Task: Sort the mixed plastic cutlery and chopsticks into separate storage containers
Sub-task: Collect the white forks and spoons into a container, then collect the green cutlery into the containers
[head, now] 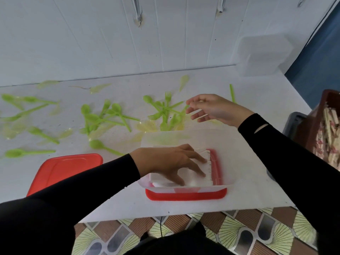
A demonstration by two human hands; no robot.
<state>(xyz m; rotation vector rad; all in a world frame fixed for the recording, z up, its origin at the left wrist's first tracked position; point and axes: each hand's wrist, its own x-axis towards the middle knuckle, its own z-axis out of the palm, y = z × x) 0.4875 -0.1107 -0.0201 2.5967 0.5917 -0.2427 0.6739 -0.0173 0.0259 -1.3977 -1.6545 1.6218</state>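
Your left hand [171,162] lies inside the clear rectangular container [227,173], fingers spread flat and pressing on a white stack [195,182] of plastic pieces too blurred to identify. The container sits on a glossy red lid [185,196]; a second red lid [64,168] lies just left of it. Your right hand [215,109] hovers beyond the container, fingers loosely extended and gripping nothing discernible. Scattered over the white surface [257,100] are slim green spoons and forks [104,116] and pale yellow translucent pieces [147,126]. A frosted box [263,54] stands at the far corner. At the right, a brown bin [329,92] holds paper-wrapped chopsticks [329,129].
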